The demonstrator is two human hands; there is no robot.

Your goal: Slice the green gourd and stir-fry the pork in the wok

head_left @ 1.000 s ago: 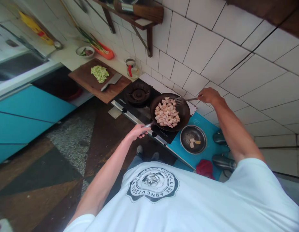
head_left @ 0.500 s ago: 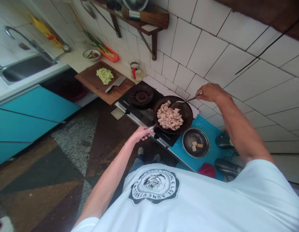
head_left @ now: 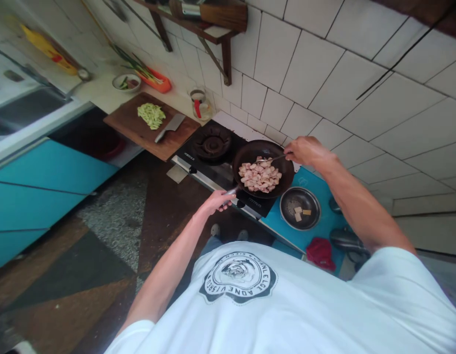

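Note:
A black pan [head_left: 250,153] full of pale meat pieces [head_left: 260,176] sits on the right burner of a black stove [head_left: 198,160]. My left hand [head_left: 217,200] grips the pan's handle at its near side. My right hand [head_left: 304,149] holds a metal spatula [head_left: 269,159] whose blade lies on the meat at the pan's far edge.
A metal bowl [head_left: 300,208] with a few cubes sits on a blue counter to the right of the stove, beside a red cloth [head_left: 319,252]. Left of the stove, a wooden board [head_left: 132,123] carries sliced greens [head_left: 151,114] and a cleaver [head_left: 170,127]. A sink [head_left: 24,103] lies far left.
My right hand has moved in toward the pan, and the spatula's blade has shifted from the pan's far rim onto the meat. My left hand keeps its hold on the handle.

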